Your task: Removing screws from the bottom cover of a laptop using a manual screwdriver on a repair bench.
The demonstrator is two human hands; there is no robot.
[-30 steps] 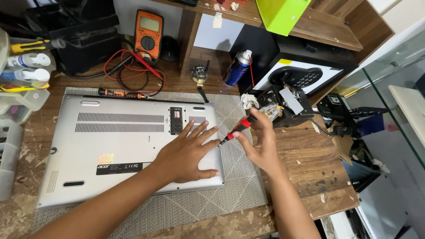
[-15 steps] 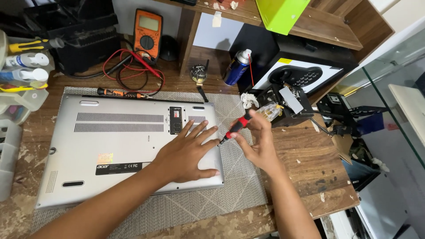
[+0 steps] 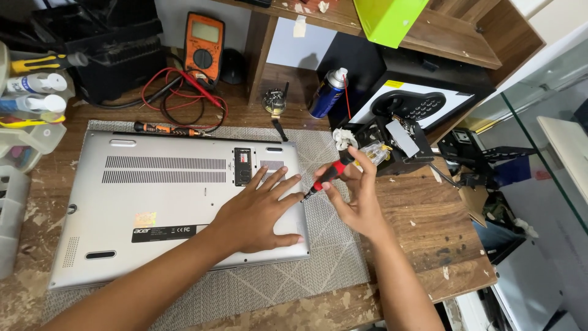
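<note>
Head view. A silver laptop (image 3: 177, 202) lay upside down, base plate upward, on a grey woven mat (image 3: 331, 245) spread over the wooden worktop (image 3: 429, 227). The mat appeared placed to cushion the lid beneath and to keep the case from sliding.

The left hand (image 3: 260, 211) lay flat and open on the right-hand end of the base plate, fingers spread toward the edge nearest the tool. It gripped nothing; the spread, pressing posture was consistent with steadying the case against movement.

The right hand (image 3: 355, 196) was closed around a small screwdriver (image 3: 327, 176) with a red and black handle. Thumb and fingertips pinched the handle, the sort of hold that allows fine turning. The shaft slanted down and to the left, its tip at or just off the right edge of the laptop, close beside the left fingertips. Whether the tip sat in a screw could not be told.

A second screwdriver (image 3: 165, 128) with an orange and black handle lay on the mat just beyond the far edge of the laptop, within easy reach. Behind it stood an orange multimeter (image 3: 204, 46), its red and black leads (image 3: 184, 101) coiled loosely on the worktop. A blue spray can (image 3: 327, 93) stood upright further right, near a black box with a keypad (image 3: 410, 107). Small bottles sat in a clear tray (image 3: 30, 132) at the left margin, well apart from both hands.
</note>
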